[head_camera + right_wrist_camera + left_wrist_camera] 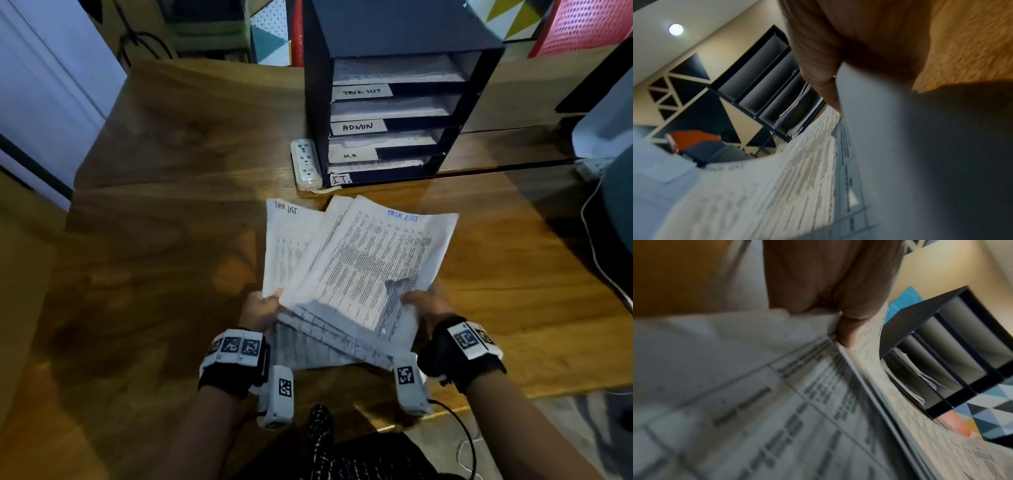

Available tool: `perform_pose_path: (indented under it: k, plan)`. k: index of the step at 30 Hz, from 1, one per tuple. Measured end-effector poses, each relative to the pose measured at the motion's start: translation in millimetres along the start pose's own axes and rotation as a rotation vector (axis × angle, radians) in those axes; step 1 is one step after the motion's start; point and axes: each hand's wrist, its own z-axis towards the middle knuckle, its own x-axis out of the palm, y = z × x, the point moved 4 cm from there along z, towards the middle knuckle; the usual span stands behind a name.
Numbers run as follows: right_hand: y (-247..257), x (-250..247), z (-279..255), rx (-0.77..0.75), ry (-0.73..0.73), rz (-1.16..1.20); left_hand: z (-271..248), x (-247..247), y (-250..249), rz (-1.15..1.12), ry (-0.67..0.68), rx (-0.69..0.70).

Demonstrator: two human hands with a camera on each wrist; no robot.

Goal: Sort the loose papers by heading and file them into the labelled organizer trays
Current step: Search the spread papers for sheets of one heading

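Both hands hold a fanned stack of printed papers [356, 267] above the wooden desk [171, 240]. My left hand [263, 308] pinches the stack's lower left corner, thumb on top [849, 331]. At the lower right edge my right hand [428, 301] grips the sheets [797, 178]. The top sheet [387, 253] carries a blue "TASK LIST" heading; the leftmost sheet [284, 240] bears the same heading in black. Table-printed sheets [315, 349] lie underneath. The dark organizer [404, 113] stands beyond, its trays labelled TASK LIST, ADMIN, H.R and I.T., each with papers inside.
A white power strip [306, 164] lies against the organizer's left side. A white cable [596, 246] runs along the desk's right edge beside a dark object. A red perforated panel [582, 24] and a patterned wall stand behind the desk.
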Motion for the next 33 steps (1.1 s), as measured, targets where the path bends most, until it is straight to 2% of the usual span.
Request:
perform_pose_path:
  k: [4, 8, 11, 15, 18, 20, 22, 24, 27, 30, 33]
  plan:
    - [-7, -8, 3, -0.01, -0.051, -0.144, -22, -54, -60, 0.241, -0.361, 0.136]
    - [3, -11, -1, -0.085, -0.042, -0.304, -67, -105, -140, 0.022, -0.601, 0.397]
    - [5, -1, -6, -0.07, 0.072, -0.29, -70, -111, -157, -0.12, -0.532, 0.403]
    - [6, 15, -13, -0.052, 0.196, -0.252, -44, -67, -127, 0.032, -0.326, 0.268]
    - [2, 16, -11, 0.004, 0.132, -0.039, -26, -32, -83, 0.12, -0.194, 0.134]
    - [1, 12, -13, 0.026, 0.036, -0.075, -16, -15, -55, 0.17, -0.165, 0.064]
    - [0, 14, -17, 0.013, 0.036, -0.126, -11, -3, -36, 0.347, -0.19, 0.057]
    - [4, 25, -24, -0.026, 0.111, -0.159, -10, 6, -27, 0.511, -0.208, 0.097]
    - [7, 49, -29, -0.09, 0.246, -0.34, -14, 22, -19, 0.563, -0.164, 0.155]
    - [17, 52, -25, -0.242, 0.198, -0.464, -10, 21, -22, 0.255, -0.184, 0.145]
    - [52, 37, -33, -0.406, 0.184, -0.271, -2, 6, -41, -0.355, -0.13, 0.041]
